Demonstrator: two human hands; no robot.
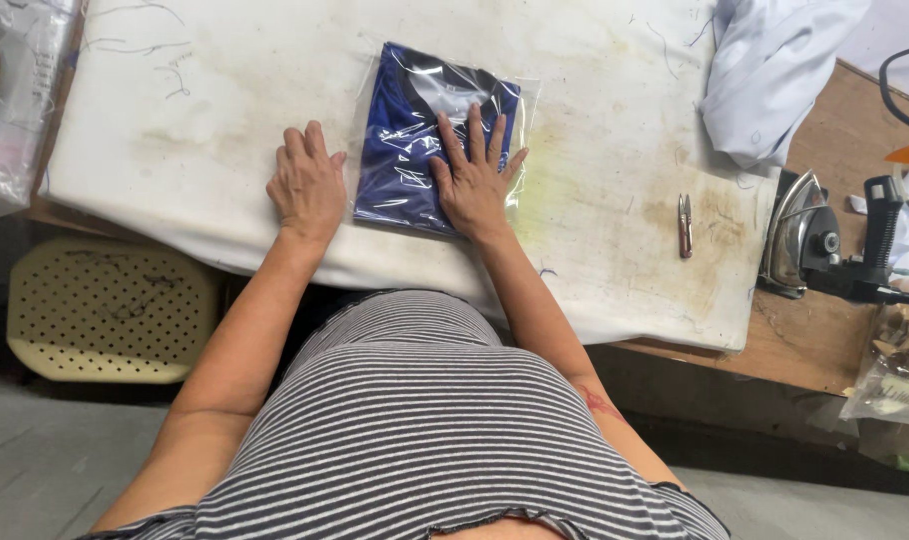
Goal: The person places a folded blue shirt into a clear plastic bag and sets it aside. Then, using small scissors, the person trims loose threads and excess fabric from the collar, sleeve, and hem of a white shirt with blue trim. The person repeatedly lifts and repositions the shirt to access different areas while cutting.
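A folded dark blue garment sealed in a clear plastic bag (407,130) lies on the white padded ironing table (205,110). My right hand (475,172) presses flat on the bag's lower right part, fingers spread. My left hand (307,185) rests flat on the white padding just left of the bag, its fingertips near the bag's edge. Neither hand grips anything.
Small thread snips (685,226) lie on the padding to the right. A metal iron (810,238) stands at the table's right end on bare wood. A white cloth (770,70) is heaped at the back right. A perforated yellow stool (110,308) sits below left. Plastic bags (15,100) hang at far left.
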